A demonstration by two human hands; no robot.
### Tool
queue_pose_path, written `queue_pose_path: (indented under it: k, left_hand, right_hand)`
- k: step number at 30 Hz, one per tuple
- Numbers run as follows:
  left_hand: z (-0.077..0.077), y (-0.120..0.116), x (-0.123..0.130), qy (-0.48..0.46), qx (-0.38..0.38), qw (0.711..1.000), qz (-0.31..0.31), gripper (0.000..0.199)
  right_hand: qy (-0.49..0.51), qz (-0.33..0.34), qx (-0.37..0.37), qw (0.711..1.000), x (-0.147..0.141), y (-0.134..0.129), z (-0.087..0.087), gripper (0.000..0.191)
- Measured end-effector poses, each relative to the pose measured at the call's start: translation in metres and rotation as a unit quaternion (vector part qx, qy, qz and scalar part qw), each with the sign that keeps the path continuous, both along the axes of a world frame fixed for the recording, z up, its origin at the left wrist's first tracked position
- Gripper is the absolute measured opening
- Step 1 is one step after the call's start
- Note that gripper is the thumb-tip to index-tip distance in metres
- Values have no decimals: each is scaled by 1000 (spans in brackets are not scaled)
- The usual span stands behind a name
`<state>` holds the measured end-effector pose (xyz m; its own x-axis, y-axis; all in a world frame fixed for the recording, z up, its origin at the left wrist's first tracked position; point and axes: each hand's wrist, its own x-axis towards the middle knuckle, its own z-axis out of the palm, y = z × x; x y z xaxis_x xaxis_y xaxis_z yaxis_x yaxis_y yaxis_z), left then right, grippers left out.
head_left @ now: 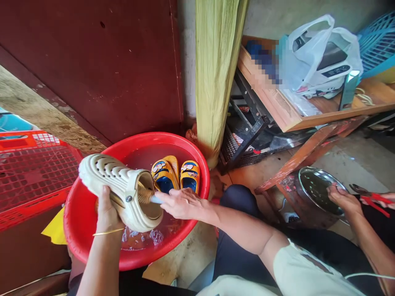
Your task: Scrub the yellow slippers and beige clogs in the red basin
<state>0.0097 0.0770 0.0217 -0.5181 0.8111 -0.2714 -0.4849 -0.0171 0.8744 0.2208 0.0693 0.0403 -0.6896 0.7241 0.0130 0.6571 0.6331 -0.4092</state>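
Over a red basin [203,181] of water, my left hand [108,209] grips a cream clog [114,174] from below, a thin gold bracelet on the wrist. The clog is tilted, its opening facing right. My right hand [182,203] is closed on the pale handle of a brush [145,194], whose brown bristles are inside the clog's opening. Orange and blue children's sandals [189,172] rest in the basin behind my right hand. Suds show on the water near the basin's front.
A red plastic crate [33,172] stands at the left. A co-worker's hands at the right are near a metal bowl [321,191], one with red-handled pliers [375,201]. Behind are a yellow-green curtain [216,74] and a wooden table [296,123] with a white plastic bag [321,61].
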Motion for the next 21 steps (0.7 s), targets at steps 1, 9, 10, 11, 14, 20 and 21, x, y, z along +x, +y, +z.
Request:
queue_pose_path:
  k: [1, 9, 10, 11, 14, 20, 21]
  left_hand:
    - [-2, -1, 8, -11, -19, 1000, -20, 38]
    - [-24, -10, 22, -16, -40, 995, -84, 48]
    - [-26, -10, 16, -7, -29, 996, -79, 49]
    - [-26, -10, 8, 5, -12, 998, -62, 50]
    - [-25, -8, -19, 42, 35, 998, 29, 44]
    - [-20, -10, -52, 34, 23, 993, 108, 39]
    - [-21, -11, -51, 33, 20, 994, 104, 38]
  right_hand:
    - [-17, -30, 3, 999, -3, 1, -2, 40]
    - [-27, -22, -11, 999, -23, 15, -10, 32]
    - [-21, -3, -10, 1000, -22, 11, -10, 32]
    - [-18, 16, -9, 1000, -20, 6, -10, 34]
    - [-21, 65, -8, 998, -6, -12, -10, 42]
    - [-55, 131, -43, 989, 26, -24, -12, 42]
    - [-60, 129, -46, 989, 27, -25, -12, 41]
